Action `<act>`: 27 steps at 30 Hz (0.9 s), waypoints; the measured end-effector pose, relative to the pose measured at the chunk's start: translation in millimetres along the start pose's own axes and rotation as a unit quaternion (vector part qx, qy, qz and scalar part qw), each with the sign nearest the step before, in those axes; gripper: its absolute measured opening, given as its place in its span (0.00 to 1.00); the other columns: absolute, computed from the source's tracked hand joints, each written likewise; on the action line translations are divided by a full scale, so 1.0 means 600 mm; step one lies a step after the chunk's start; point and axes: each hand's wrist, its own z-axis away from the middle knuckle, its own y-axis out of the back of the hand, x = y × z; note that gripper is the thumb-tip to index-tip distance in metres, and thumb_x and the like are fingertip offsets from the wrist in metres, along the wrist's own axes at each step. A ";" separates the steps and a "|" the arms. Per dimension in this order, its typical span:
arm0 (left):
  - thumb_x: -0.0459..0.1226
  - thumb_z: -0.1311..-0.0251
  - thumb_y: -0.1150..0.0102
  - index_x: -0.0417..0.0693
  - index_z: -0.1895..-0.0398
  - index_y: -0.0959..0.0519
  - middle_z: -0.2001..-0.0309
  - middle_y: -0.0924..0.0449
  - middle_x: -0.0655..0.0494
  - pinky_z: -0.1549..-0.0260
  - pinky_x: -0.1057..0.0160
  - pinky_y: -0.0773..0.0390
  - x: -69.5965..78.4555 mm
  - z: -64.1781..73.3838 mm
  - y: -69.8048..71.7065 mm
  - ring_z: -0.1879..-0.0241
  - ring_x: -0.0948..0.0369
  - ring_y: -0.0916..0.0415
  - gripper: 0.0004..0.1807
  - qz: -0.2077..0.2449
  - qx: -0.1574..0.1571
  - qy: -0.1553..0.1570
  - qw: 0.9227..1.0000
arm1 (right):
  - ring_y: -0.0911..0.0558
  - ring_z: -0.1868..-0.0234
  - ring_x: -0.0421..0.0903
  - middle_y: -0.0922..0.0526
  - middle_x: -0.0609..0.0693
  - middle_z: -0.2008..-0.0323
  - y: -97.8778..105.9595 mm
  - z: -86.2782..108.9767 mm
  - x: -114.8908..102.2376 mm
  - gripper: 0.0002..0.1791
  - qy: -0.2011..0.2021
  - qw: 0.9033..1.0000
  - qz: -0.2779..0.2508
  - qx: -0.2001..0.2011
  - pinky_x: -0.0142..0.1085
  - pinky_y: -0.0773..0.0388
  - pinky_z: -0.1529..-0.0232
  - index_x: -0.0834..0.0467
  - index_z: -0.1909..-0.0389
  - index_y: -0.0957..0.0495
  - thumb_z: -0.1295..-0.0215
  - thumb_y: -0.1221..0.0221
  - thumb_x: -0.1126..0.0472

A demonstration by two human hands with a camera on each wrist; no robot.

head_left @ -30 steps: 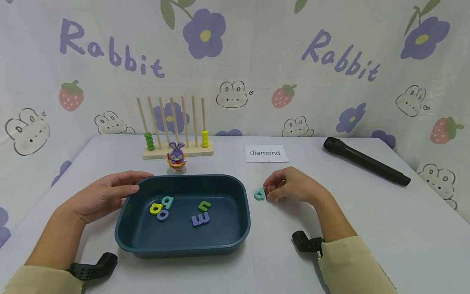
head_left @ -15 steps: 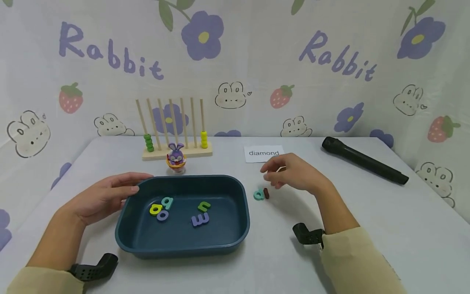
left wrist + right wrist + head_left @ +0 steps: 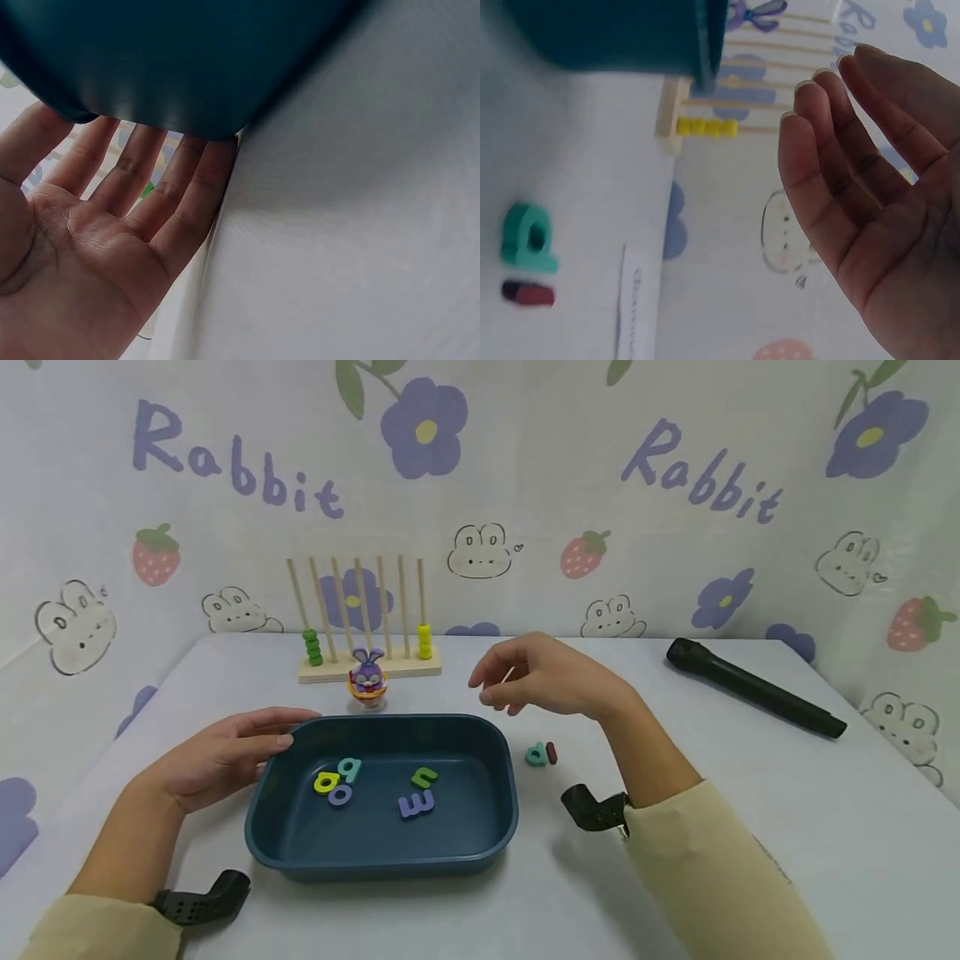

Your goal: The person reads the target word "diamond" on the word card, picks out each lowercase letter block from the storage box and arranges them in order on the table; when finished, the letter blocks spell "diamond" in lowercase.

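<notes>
My left hand [image 3: 217, 758] rests against the left end of a dark teal tray [image 3: 382, 865], its extended fingers [image 3: 176, 184] touching the outer wall. Inside the tray lie a yellow letter [image 3: 326, 782], a teal letter [image 3: 348, 769], a purple o [image 3: 340, 796], a green n [image 3: 424, 777] and a purple m [image 3: 416, 804]. With nothing in its fingers, my right hand [image 3: 558, 677] hovers above the table beyond the tray's far right corner. Right of the tray, a teal d [image 3: 536, 754] and a brown-red bar-shaped letter [image 3: 552, 752] lie side by side.
A wooden bead rack [image 3: 371, 672] with green and yellow beads stands behind the tray, a purple rabbit figure [image 3: 367, 678] in front of it. The word card [image 3: 634, 307] is hidden by my right hand in the head view. A black microphone [image 3: 757, 689] lies far right.
My right hand has let go of the brown-red letter beside the teal d, then risen and moved left and away over the table. The left hand stays at the tray.
</notes>
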 end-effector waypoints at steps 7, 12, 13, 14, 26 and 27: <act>0.39 0.22 0.48 0.50 0.27 0.30 0.36 0.20 0.63 0.42 0.58 0.21 0.001 0.001 -0.002 0.38 0.61 0.22 0.23 0.004 0.001 -0.003 1.000 | 0.14 0.55 0.51 0.14 0.51 0.54 -0.026 -0.039 -0.056 0.13 0.047 0.998 0.034 -0.032 0.42 0.14 0.56 0.54 0.48 0.15 0.31 0.36 0.61; 0.40 0.22 0.48 0.51 0.27 0.29 0.36 0.20 0.63 0.41 0.57 0.22 0.002 0.002 -0.003 0.38 0.61 0.22 0.23 0.008 0.004 -0.001 1.000 | 0.14 0.52 0.48 0.13 0.50 0.53 -0.056 -0.070 -0.089 0.12 0.069 0.994 0.035 -0.073 0.38 0.15 0.53 0.52 0.49 0.13 0.32 0.35 0.63; 0.40 0.22 0.48 0.51 0.27 0.30 0.36 0.20 0.63 0.41 0.56 0.23 0.002 0.002 -0.003 0.37 0.61 0.22 0.23 0.009 0.003 -0.002 1.000 | 0.14 0.51 0.47 0.13 0.50 0.53 -0.063 -0.076 -0.094 0.13 0.072 0.993 0.036 -0.085 0.37 0.15 0.52 0.52 0.49 0.13 0.32 0.35 0.63; 0.40 0.22 0.48 0.51 0.27 0.30 0.36 0.20 0.63 0.40 0.56 0.23 0.002 0.002 -0.004 0.37 0.60 0.22 0.23 0.009 0.002 -0.002 1.000 | 0.15 0.50 0.46 0.13 0.50 0.52 -0.069 -0.082 -0.099 0.13 0.076 0.992 0.037 -0.095 0.36 0.16 0.51 0.52 0.49 0.13 0.32 0.35 0.63; 0.40 0.22 0.48 0.50 0.26 0.31 0.33 0.22 0.61 0.39 0.57 0.25 0.002 0.004 -0.001 0.35 0.61 0.24 0.25 0.010 -0.008 -0.005 1.000 | 0.16 0.48 0.42 0.12 0.51 0.48 -0.146 -0.140 -0.125 0.15 0.090 0.973 0.119 -0.178 0.31 0.19 0.46 0.55 0.46 0.14 0.32 0.34 0.65; 0.40 0.22 0.48 0.50 0.25 0.32 0.33 0.22 0.61 0.38 0.57 0.25 0.002 0.004 0.000 0.35 0.61 0.25 0.25 0.010 -0.009 -0.005 1.000 | 0.15 0.47 0.42 0.12 0.52 0.48 -0.153 -0.144 -0.127 0.15 0.093 0.971 0.122 -0.186 0.31 0.20 0.46 0.55 0.45 0.14 0.32 0.34 0.66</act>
